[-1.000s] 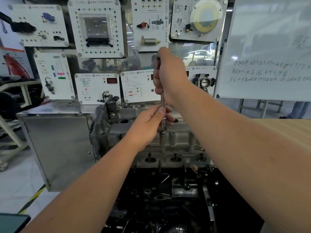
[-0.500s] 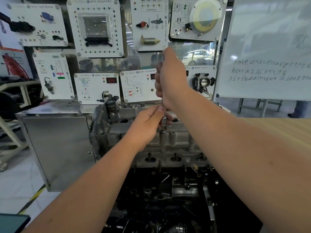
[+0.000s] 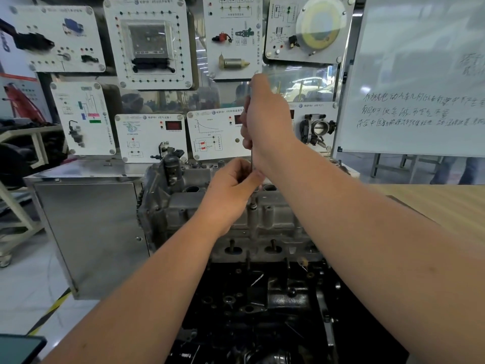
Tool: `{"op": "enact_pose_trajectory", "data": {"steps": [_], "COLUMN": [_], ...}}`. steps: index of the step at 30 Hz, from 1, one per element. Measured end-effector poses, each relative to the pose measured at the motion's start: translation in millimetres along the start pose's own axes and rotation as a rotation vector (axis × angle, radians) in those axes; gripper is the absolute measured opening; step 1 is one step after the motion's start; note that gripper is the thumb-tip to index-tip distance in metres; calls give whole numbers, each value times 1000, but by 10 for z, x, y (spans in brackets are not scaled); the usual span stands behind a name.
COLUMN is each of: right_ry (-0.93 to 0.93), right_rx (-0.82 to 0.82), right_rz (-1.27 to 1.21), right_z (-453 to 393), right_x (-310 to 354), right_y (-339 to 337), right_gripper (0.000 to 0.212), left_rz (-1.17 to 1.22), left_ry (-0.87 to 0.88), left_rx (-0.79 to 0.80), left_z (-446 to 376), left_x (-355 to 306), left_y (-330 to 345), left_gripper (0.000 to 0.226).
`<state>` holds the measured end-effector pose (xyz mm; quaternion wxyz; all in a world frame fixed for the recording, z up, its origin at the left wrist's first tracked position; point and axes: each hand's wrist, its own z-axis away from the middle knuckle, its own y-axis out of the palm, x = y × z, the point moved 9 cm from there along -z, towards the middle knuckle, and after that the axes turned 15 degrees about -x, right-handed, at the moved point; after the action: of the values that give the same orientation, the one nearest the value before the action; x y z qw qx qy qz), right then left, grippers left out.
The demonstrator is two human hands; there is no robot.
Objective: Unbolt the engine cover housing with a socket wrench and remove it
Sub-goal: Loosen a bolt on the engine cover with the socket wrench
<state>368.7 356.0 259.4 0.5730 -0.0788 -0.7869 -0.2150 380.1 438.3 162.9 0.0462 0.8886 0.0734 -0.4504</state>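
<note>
A grey cast engine cover housing (image 3: 278,216) sits on top of the dark engine block (image 3: 275,306) in the middle of the view. A thin socket wrench (image 3: 252,160) stands upright over a bolt boss on the housing. My right hand (image 3: 267,119) grips its upper handle from above. My left hand (image 3: 233,187) pinches the lower shaft just above the socket, which hides the bolt head. Both forearms reach in from the bottom.
A steel cabinet (image 3: 91,232) stands left of the engine. Training panels (image 3: 149,43) with mounted parts fill the wall behind. A whiteboard (image 3: 420,74) stands at the right above a wooden tabletop (image 3: 446,206). A dark screen corner (image 3: 18,348) shows at the bottom left.
My right hand has shifted slightly on the wrench handle, turning it. My left hand stays pinched on the lower shaft over the same boss. The housing has not moved.
</note>
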Motion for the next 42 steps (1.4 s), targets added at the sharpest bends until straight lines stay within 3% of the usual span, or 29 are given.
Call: {"op": "enact_pose_trajectory", "data": {"steps": [3, 5, 12, 16, 21, 24, 29, 35, 39, 42], "right_ry": [-4, 4, 18, -19, -93, -8, -58, 123, 78, 94], "right_rx": [-7, -9, 31, 73, 3, 7, 29, 124, 107, 139], "right_rz": [11, 10, -13, 22, 45, 14, -40, -36, -65, -69], "right_z": [-31, -53, -32, 33, -24, -21, -67, 46, 53, 59], "right_x": [5, -6, -53, -18, 31, -16, -45, -117, -94, -116], "right_y": [12, 7, 14, 98, 20, 41, -10, 79, 87, 98], "right_gripper": [28, 29, 29, 28, 35, 31, 42, 33, 41, 48], "left_rz": [11, 22, 57, 113, 66, 82, 89, 141, 19, 46], "left_ry": [-28, -50, -39, -28, -77, -70, -48, -49, -32, -77], "left_rx": [94, 95, -3, -70, 54, 87, 19, -95, 34, 120], "left_z": [46, 47, -8, -41, -12, 21, 1, -48, 2, 64], "left_x": [36, 80, 35, 36, 101, 85, 37, 29, 53, 95], "left_y": [31, 15, -12, -52, 18, 28, -1, -49, -4, 19], "left_gripper": [40, 34, 20, 30, 31, 33, 25, 24, 24, 39]}}
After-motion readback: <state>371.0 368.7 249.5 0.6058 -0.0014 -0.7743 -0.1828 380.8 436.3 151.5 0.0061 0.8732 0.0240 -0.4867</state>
